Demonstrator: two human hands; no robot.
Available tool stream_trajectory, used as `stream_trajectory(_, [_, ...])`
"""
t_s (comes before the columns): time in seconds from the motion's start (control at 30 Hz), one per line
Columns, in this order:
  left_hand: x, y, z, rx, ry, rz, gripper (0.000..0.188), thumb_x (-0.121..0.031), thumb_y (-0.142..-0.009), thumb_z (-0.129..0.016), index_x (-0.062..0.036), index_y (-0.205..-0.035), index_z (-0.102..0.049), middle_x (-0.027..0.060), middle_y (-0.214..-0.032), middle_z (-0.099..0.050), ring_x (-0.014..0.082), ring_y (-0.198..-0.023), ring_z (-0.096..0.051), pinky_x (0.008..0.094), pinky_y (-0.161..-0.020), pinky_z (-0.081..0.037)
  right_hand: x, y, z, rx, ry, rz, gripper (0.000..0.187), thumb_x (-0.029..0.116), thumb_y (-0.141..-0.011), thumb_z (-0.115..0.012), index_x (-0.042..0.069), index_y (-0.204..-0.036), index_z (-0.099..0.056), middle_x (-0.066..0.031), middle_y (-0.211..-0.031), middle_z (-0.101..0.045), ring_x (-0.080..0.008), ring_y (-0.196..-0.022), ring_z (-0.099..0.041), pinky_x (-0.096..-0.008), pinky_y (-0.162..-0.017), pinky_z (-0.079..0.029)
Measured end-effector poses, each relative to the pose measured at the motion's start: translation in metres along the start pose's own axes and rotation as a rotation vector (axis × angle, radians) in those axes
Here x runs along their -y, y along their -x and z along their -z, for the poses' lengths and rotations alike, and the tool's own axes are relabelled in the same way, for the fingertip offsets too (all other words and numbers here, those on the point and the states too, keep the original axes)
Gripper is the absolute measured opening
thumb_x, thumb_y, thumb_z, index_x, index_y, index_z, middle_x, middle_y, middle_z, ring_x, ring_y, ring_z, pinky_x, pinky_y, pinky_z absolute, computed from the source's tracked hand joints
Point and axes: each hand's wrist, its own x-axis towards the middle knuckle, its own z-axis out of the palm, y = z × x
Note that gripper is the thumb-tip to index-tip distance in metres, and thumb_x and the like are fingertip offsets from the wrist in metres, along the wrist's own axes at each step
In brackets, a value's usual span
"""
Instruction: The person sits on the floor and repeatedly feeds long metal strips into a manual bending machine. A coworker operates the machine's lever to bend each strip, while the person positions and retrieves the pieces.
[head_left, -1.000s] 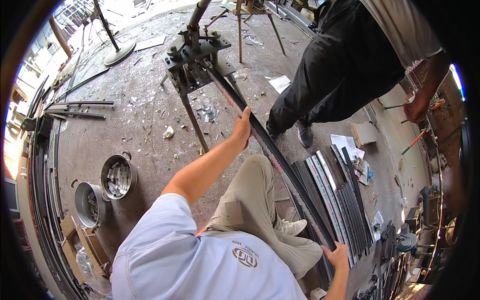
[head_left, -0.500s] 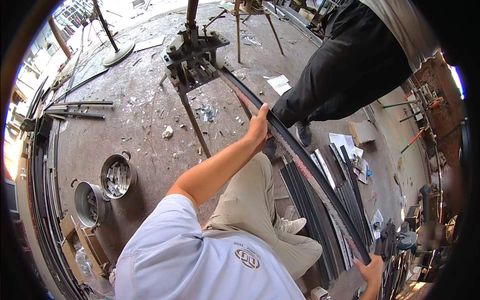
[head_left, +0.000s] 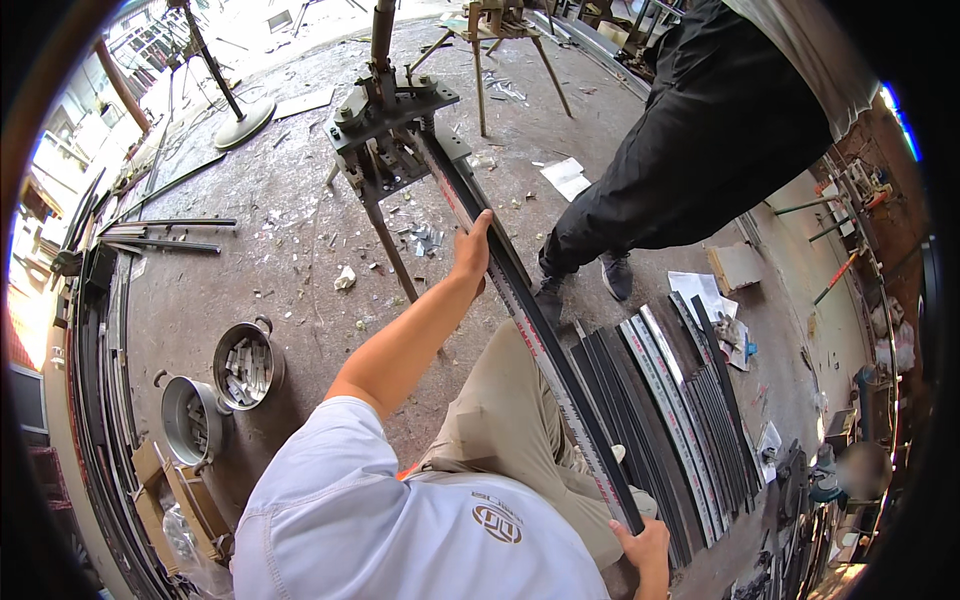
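Observation:
A long black metal profile [head_left: 540,350] with a pale, red-printed film along one side slants from the press down towards me. Its far end sits in the dark metal punch press [head_left: 392,130], between the plates; how far in, I cannot tell. My left hand [head_left: 473,254] is closed round the profile in its upper part. At the near end my right hand [head_left: 643,543] grips it, thumb on top. Under and beside the profile are my bent legs in beige trousers [head_left: 500,410].
Several black and silver profiles [head_left: 690,420] lie on the floor at right. A person in black trousers [head_left: 690,150] stands close by, beyond them. Two metal pots [head_left: 278,375] of cut pieces and a cardboard box [head_left: 190,500] are at left. Metal scraps [head_left: 420,238] litter the floor.
The profile has swung left at its near end, with both my hands moving left along with it. Its far end has shifted in under the press plates.

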Motion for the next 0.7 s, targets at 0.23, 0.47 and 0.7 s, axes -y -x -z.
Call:
stream_trajectory(0.23, [0.022,-0.014,0.019,0.113,0.01,-0.116,0.069,-0.05,-0.098,-0.068,0.0087,-0.133,-0.056,0.0165,-0.122,-0.066,0.0213,-0.109,-0.062,0.0363,-0.095,-0.049,-0.001,-0.003,-0.038,0.012,0.084,0.001,0.06,0.063,-0.08,-0.078,0.003,-0.08,-0.073,-0.0236,-0.073,-0.071,-0.0475,-0.077,-0.07,-0.0552,-0.073,-0.054])
stream_trajectory(0.47, [0.045,-0.022,0.024,0.151,0.051,-0.058,0.067,-0.049,-0.1,-0.065,0.0053,-0.138,-0.053,0.0135,-0.125,-0.063,0.0215,-0.113,-0.058,0.0364,-0.1,-0.046,-0.015,-0.007,-0.033,-0.123,0.107,0.077,0.057,0.059,-0.077,-0.082,0.003,-0.077,-0.072,-0.0228,-0.07,-0.069,-0.046,-0.072,-0.069,-0.0532,-0.068,-0.054])
stream_trajectory(0.7, [0.05,0.015,0.01,0.157,-0.069,-0.043,0.066,-0.065,-0.097,-0.061,-0.0064,-0.125,-0.05,0.0021,-0.09,-0.055,0.0136,-0.074,-0.054,0.0321,-0.057,-0.041,-0.051,-0.002,-0.027,-0.042,0.08,0.037,0.044,0.043,-0.079,-0.086,0.003,-0.095,-0.078,-0.0232,-0.079,-0.073,-0.0447,-0.079,-0.071,-0.0483,-0.071,-0.055])
